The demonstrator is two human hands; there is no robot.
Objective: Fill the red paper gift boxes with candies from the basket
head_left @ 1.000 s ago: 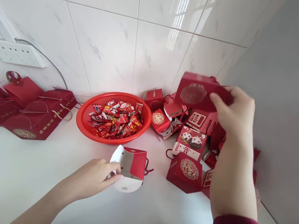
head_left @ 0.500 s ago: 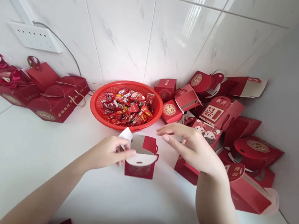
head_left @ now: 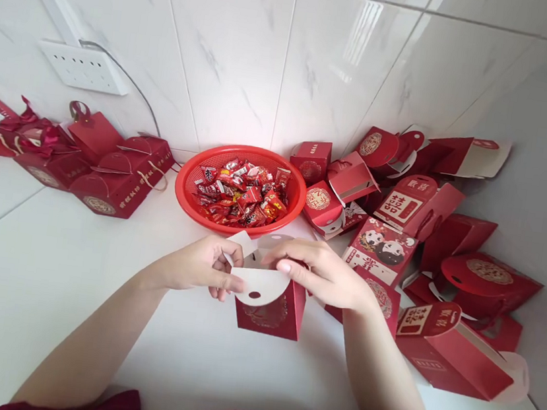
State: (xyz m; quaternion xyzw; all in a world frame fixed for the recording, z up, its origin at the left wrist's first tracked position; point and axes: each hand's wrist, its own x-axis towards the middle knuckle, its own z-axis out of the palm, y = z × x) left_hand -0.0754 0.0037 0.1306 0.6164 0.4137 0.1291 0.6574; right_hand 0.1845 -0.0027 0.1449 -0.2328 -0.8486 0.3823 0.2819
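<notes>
A small red gift box (head_left: 270,314) stands in front of me, its white-lined flaps unfolded at the top. The near flap, half-round with a dark hole, hangs over the front. My left hand (head_left: 209,267) pinches the left edge of the box by its flaps, thumb on the near flap. My right hand (head_left: 320,270) lies over the right side of the opening, fingers stretched across it and thumb touching the near flap. It covers part of the box's inside. Just behind stands a red plastic basket (head_left: 182,184) of wrapped candies (head_left: 245,195).
Many red gift boxes (head_left: 383,242) are piled at the right, some with flaps raised. Closed boxes with cord handles (head_left: 117,176) stand at the left. A tiled wall (head_left: 236,61) rises behind, with a power strip (head_left: 83,67) and cable. A grey panel bounds the right.
My right hand has come down and left from above the table onto the box's opening. The box is turned slightly, and my left hand stays on it. The view has shifted a little.
</notes>
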